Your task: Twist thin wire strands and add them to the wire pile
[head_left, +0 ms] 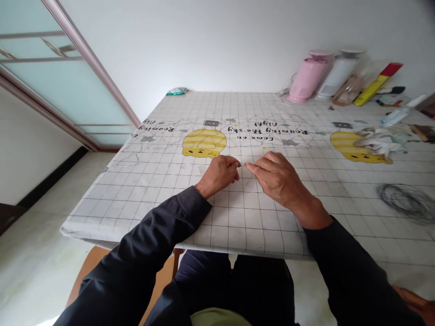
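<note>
My left hand (222,173) is closed in a pinch over the checked tablecloth (170,190), its thumb and index fingertips pressed together. Facing it, my right hand (280,180) is pinched too, with its fingertips pointing left. Only a narrow gap parts the two sets of fingertips. Whatever they hold, if anything, is too fine to make out. Just beyond my left hand lies a printed yellow striped bear (204,141) on the cloth. A loose coil of thin dark wire (406,201) rests on the table to the right of my right hand.
Along the wall at the back right stand a pink cylinder (310,79), a white cylinder (336,77) and a yellow-and-red box (378,85). A crumpled pale cloth (382,139) lies nearer. One green packet (176,91) sits at the far left corner. A sliding door (64,86) is at left.
</note>
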Demonstrator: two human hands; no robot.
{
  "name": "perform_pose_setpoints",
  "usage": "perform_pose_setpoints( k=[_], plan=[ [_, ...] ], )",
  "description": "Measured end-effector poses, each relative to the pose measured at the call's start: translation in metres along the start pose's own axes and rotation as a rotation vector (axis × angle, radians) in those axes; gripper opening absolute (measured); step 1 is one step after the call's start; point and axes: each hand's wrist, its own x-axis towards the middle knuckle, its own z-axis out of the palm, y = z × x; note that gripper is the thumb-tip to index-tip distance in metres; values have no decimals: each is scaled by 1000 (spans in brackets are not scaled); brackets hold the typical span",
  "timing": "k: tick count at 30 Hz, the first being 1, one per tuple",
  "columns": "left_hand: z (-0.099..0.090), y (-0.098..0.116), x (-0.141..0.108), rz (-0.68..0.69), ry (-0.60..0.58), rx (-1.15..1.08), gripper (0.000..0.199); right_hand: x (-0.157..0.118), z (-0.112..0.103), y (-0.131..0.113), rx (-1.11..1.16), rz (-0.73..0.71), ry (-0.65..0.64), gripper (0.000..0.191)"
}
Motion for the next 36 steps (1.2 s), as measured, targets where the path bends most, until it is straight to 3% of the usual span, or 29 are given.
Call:
perform_pose_setpoints(
  k=[6, 16, 20, 22, 25, 28, 30, 32, 34, 36],
  plan=[
    [-3, -2, 1, 2, -39, 74, 28, -2, -3, 1, 77, -1, -183, 42],
    [-5, 0, 0, -36, -110, -111, 28, -10, -8, 15, 258, 96, -149, 36],
    [-7, 1, 0, -58, -9, -153, 27, -12, -16, 23, 301, 152, -82, 30],
    [-8, 1, 1, -60, 81, -166, 26, -13, -21, 26, 320, 239, 12, 25],
    [-8, -1, 3, -35, 173, -217, 26, -13, -26, 24, 351, 506, 134, 29],
    [-5, -2, 4, -22, 222, -294, 24, -11, -21, 16, 552, 802, 40, 41],
    [-1, -3, 4, -23, 240, -341, 24, -8, -14, 9, 753, 894, -90, 44],
    [3, -3, 2, -18, 234, -371, 24, -5, -6, 3, 850, 906, -136, 43],
    [8, -2, 0, -10, 211, -367, 23, -2, 0, 0, 768, 853, -33, 43],
    [11, -1, -3, 9, 187, -334, 23, -1, 4, 0, 571, 707, 106, 37]
  ],
)
